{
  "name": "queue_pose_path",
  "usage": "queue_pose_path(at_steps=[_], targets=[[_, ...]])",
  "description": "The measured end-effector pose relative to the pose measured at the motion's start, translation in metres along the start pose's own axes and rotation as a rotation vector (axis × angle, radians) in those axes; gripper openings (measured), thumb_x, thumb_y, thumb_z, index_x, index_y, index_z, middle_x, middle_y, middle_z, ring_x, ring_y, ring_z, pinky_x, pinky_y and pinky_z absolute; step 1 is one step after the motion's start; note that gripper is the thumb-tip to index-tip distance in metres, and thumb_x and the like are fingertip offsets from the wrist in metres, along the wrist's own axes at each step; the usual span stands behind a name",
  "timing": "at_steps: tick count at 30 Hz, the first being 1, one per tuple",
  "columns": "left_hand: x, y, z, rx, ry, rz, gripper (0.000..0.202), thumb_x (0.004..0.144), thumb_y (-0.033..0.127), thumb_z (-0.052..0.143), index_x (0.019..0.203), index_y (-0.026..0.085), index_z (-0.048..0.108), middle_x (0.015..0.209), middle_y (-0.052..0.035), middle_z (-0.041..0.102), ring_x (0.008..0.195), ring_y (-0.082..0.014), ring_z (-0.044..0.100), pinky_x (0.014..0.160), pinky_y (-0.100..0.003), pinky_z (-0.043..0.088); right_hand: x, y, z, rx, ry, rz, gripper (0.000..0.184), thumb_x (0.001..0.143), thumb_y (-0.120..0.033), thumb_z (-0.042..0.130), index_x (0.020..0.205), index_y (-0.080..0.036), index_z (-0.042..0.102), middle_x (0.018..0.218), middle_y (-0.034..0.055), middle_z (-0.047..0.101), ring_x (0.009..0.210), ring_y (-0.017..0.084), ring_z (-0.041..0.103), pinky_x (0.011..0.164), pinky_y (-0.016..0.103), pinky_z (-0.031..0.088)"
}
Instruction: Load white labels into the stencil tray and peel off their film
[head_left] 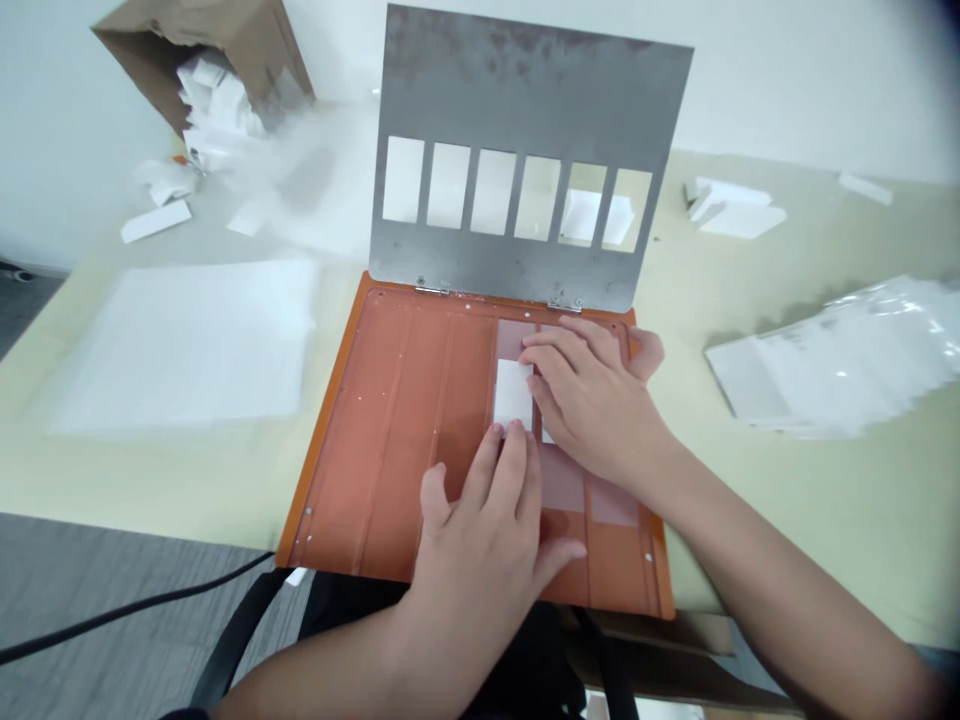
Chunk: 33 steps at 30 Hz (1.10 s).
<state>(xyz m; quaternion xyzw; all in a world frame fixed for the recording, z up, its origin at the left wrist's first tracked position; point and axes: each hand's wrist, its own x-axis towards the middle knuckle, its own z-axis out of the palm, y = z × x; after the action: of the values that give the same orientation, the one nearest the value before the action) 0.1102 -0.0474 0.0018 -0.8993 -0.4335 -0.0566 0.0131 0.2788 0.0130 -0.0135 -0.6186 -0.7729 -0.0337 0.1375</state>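
An orange base board point(397, 430) with shallow channels lies before me. Hinged to its far edge, a grey metal plate point(525, 90) with a row of rectangular windows stands raised. A small white rectangular piece point(514, 390) rests on the board, on a pinkish strip. My left hand point(487, 530) has its fingers stretched out, their tips at the near edge of the white piece. My right hand point(592, 395) lies over the right side of the board with fingers apart, fingertips touching the piece's right edge. Another white piece point(547, 437) is mostly hidden under that hand.
White sheets point(187, 340) lie left of the board. A tipped cardboard box point(247, 40) with white scraps stands at the back left. On the right are a fanned stack in clear plastic point(840, 360) and folded white pieces point(735, 208). A black cable point(135, 605) hangs at the lower left.
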Motion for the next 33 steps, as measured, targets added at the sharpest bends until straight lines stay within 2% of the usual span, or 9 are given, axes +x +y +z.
queue_pose_path(at_steps=[7,13,21,24,28,30,33], targets=[[-0.001,0.000,0.000,0.010,-0.001,0.008,0.063,0.104,0.053,0.022,0.143,0.012,0.050,0.150,-0.0045,0.052,0.132,-0.0226,0.052,0.090,-0.045,0.051,0.000,0.000,0.000,-0.014,-0.001,0.004,0.027,0.098,-0.015,0.041,0.111,-0.023,0.063,0.126,0.0069,0.068,0.132,0.031,0.046,0.105,0.054,0.028],[0.001,-0.001,0.000,0.006,-0.002,0.010,0.062,0.104,0.052,0.023,0.142,0.012,0.050,0.150,-0.0048,0.053,0.132,-0.0224,0.053,0.090,-0.046,0.051,0.001,0.000,-0.002,-0.025,0.014,-0.014,0.029,0.096,-0.009,0.040,0.107,-0.023,0.063,0.122,0.0050,0.071,0.125,0.029,0.054,0.105,0.057,0.016],[0.002,-0.001,0.002,-0.037,0.011,0.000,0.060,0.103,0.055,0.031,0.140,0.013,0.053,0.147,-0.0053,0.056,0.128,-0.0242,0.056,0.091,-0.044,0.050,0.000,0.004,-0.001,-0.019,0.047,-0.029,0.037,0.088,-0.001,0.041,0.105,-0.024,0.065,0.121,0.0036,0.072,0.122,0.028,0.056,0.104,0.056,0.016],[0.003,-0.004,0.002,-0.064,0.014,0.003,0.061,0.102,0.056,0.034,0.140,0.012,0.053,0.146,-0.0056,0.057,0.127,-0.0248,0.056,0.090,-0.045,0.050,0.001,0.007,-0.001,0.005,0.033,-0.022,0.038,0.091,-0.004,0.039,0.109,-0.025,0.064,0.124,0.0038,0.071,0.122,0.028,0.056,0.104,0.055,0.018],[0.005,-0.007,0.001,-0.092,0.002,0.020,0.063,0.102,0.056,0.032,0.139,0.011,0.053,0.146,-0.0068,0.058,0.127,-0.0252,0.056,0.089,-0.047,0.050,0.003,0.012,-0.001,0.023,0.034,-0.016,0.041,0.096,-0.010,0.036,0.129,-0.024,0.057,0.137,0.0077,0.064,0.134,0.030,0.049,0.105,0.055,0.018],[0.005,-0.007,0.001,-0.096,0.004,0.018,0.062,0.102,0.056,0.030,0.139,0.011,0.053,0.146,-0.0069,0.058,0.128,-0.0249,0.056,0.090,-0.046,0.050,0.003,0.013,-0.001,0.038,0.015,-0.023,0.043,0.097,-0.011,0.035,0.135,-0.022,0.053,0.135,0.0092,0.065,0.138,0.031,0.046,0.106,0.057,0.017],[0.004,-0.006,0.001,-0.098,0.008,0.006,0.061,0.102,0.055,0.033,0.139,0.012,0.053,0.146,-0.0069,0.057,0.128,-0.0250,0.056,0.090,-0.045,0.049,0.003,0.012,0.000,0.090,0.011,-0.019,0.038,0.100,-0.017,0.036,0.132,-0.021,0.055,0.126,0.0097,0.070,0.135,0.031,0.050,0.108,0.060,0.015]])
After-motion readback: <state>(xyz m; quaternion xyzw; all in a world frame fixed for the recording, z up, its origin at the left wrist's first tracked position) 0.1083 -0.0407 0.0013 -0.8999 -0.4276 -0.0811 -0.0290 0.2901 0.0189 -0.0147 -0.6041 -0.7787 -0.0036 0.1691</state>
